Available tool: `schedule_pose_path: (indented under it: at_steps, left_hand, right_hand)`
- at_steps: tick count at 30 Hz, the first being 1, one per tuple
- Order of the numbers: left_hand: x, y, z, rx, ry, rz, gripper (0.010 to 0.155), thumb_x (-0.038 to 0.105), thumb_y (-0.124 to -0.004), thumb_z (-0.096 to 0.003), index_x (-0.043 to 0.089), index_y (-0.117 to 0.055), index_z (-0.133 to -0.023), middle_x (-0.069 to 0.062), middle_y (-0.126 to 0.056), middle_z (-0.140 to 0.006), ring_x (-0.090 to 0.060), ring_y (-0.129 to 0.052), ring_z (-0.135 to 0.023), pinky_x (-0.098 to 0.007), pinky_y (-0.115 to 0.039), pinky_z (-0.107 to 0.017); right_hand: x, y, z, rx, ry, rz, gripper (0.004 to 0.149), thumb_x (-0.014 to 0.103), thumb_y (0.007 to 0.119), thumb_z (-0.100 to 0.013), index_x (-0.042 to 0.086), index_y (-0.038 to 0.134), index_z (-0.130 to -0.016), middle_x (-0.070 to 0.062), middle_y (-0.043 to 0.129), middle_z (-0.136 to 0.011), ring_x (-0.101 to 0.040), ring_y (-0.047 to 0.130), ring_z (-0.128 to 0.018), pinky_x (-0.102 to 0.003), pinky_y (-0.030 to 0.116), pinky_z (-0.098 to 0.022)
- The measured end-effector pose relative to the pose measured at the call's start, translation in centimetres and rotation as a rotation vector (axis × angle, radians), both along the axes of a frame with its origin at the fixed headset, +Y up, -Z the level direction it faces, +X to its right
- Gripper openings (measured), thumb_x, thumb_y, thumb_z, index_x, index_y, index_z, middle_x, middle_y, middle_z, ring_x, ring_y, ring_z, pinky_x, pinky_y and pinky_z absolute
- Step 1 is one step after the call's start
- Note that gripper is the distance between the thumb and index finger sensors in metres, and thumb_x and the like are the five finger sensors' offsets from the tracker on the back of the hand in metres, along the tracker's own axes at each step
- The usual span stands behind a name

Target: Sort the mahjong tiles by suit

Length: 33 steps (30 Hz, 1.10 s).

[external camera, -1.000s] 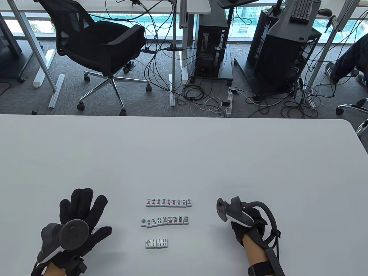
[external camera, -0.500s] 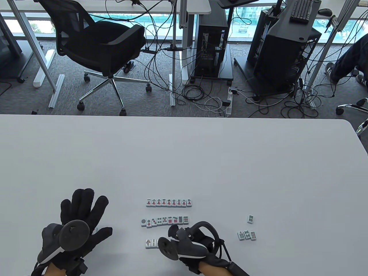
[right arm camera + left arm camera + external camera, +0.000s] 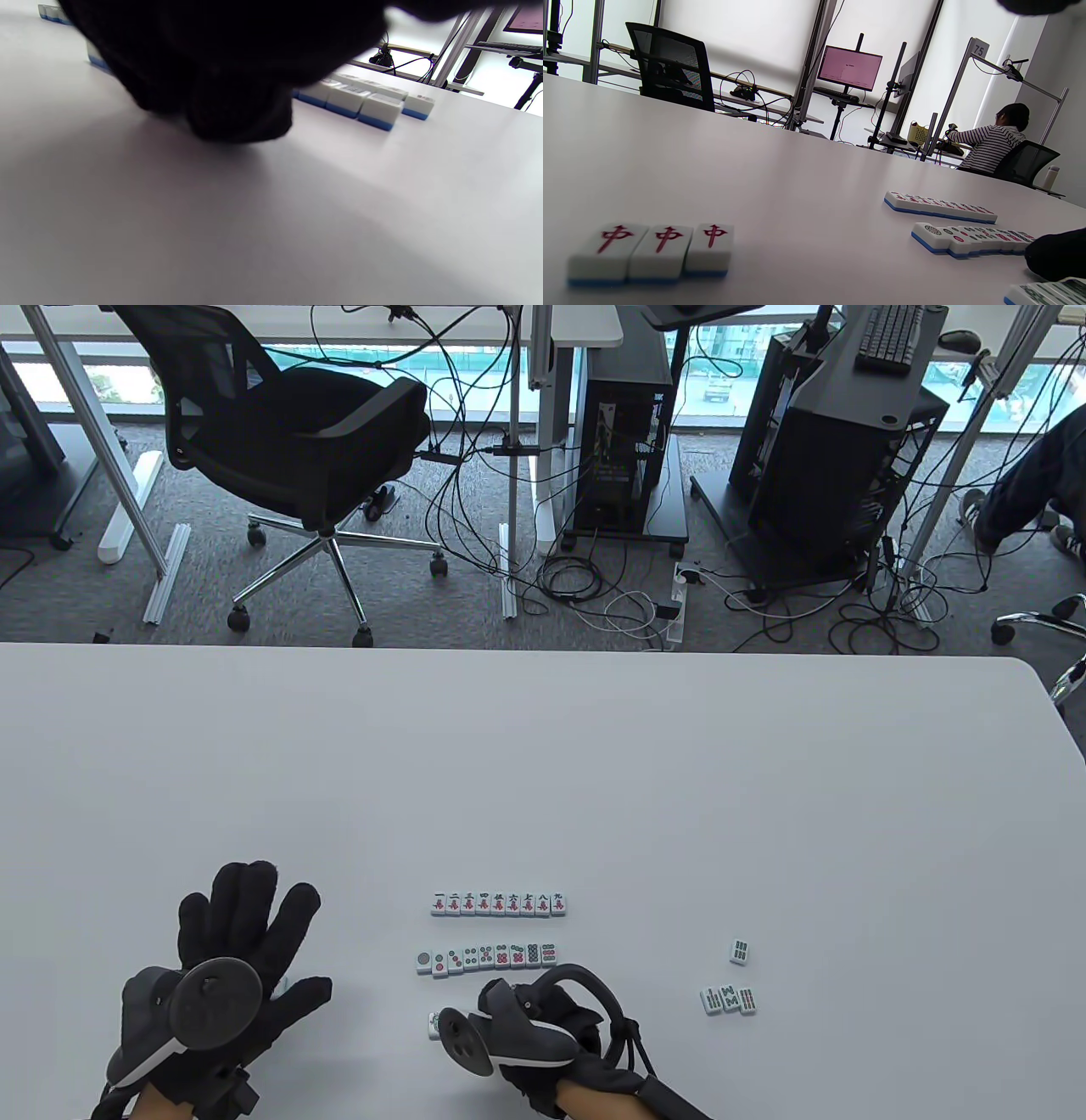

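- the white table (image 3: 543, 780) has lots of bare room; all the tiles sit near its front edge.
- a top row of tiles (image 3: 498, 903) with red marks lies flat, and a row of circle tiles (image 3: 487, 958) lies just below it.
- the right hand (image 3: 543, 1035) is low on the short bamboo row (image 3: 434, 1025) and hides most of it. i cannot tell if its grip is pinching a tile.
- three loose tiles (image 3: 728, 999) and one single tile (image 3: 740, 951) lie well off to the right of that hand.
- the left hand (image 3: 229, 976) lies flat with fingers spread, its grip holding nothing. three red tiles (image 3: 653, 252) sit side by side just past it.
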State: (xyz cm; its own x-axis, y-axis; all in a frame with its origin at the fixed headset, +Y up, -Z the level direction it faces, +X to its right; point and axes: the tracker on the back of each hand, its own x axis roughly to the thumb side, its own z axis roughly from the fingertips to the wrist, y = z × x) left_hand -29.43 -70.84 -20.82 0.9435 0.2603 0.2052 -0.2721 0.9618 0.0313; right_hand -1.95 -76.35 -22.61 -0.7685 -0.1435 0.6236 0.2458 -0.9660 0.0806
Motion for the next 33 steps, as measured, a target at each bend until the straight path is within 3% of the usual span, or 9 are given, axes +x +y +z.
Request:
schedule_pose_path:
  at_steps: [7,12,15,21,24,33]
  left_hand:
    - [0.0,0.0,0.0,0.0,0.001,0.002,0.087,0.073,-0.061,-0.0364,0.042,-0.022,-0.108,0.012,0.01,-0.111,-0.021,0.012,-0.11,-0.061,-0.001,-0.076]
    - [0.0,0.0,0.0,-0.001,0.004,-0.002,0.087,0.073,-0.061,-0.0365,0.042,-0.022,-0.108,0.011,0.01,-0.111,-0.021,0.012,-0.109,-0.061,-0.001,-0.076]
    - [-0.1,-0.1,0.0,-0.007,0.009,-0.006,0.087,0.073,-0.061,-0.0365,0.042,-0.022,-0.108,0.012,0.011,-0.111,-0.021,0.012,-0.109,-0.061,-0.001,-0.076]
    - [-0.1,-0.1,0.0,-0.014,0.019,-0.015,0.087,0.073,-0.061,-0.0365,0.042,-0.022,-0.108,0.012,0.011,-0.111,-0.021,0.012,-0.109,-0.061,0.0,-0.076]
    - [-0.2,-0.1,-0.1,-0.018,0.023,-0.015,0.087,0.073,-0.061,-0.0365,0.042,-0.022,-0.107,0.012,0.011,-0.111,-0.021,0.012,-0.109,-0.061,-0.001,-0.076]
    - [-0.1,-0.1,-0.2,-0.026,0.022,-0.023,0.087,0.073,-0.061,-0.0365,0.042,-0.022,-0.108,0.012,0.01,-0.111,-0.021,0.012,-0.11,-0.061,-0.001,-0.076]
  right_hand:
    - [3.6,3.8,-1.7,0.002,-0.123,-0.14,0.066,0.038,0.084,-0.038,0.007,0.068,-0.094,-0.005,0.098,-0.045,-0.012,0.091,-0.014,-0.029,0.084,-0.01]
    - [9.8,7.0,-4.6,0.07,-0.311,-0.191,0.064,0.037,0.084,-0.038,0.007,0.07,-0.093,-0.005,0.098,-0.045,-0.013,0.091,-0.014,-0.03,0.083,-0.01]
    - [13.8,7.7,-6.0,0.11,-0.421,-0.153,0.063,0.037,0.084,-0.038,0.008,0.07,-0.093,-0.005,0.098,-0.046,-0.013,0.092,-0.014,-0.029,0.084,-0.01]
    - [20.1,5.5,-7.7,0.179,-0.525,0.036,0.058,0.035,0.083,-0.038,0.01,0.074,-0.09,-0.003,0.099,-0.042,-0.011,0.091,-0.011,-0.028,0.083,-0.008]
    - [22.0,3.7,-8.0,0.132,-0.567,0.125,0.058,0.035,0.084,-0.038,0.011,0.074,-0.09,-0.003,0.099,-0.043,-0.011,0.091,-0.012,-0.028,0.083,-0.008]
    - [22.9,0.5,-8.7,0.012,-0.594,0.224,0.062,0.036,0.085,-0.036,0.012,0.072,-0.092,-0.002,0.098,-0.043,-0.01,0.09,-0.012,-0.027,0.083,-0.008]
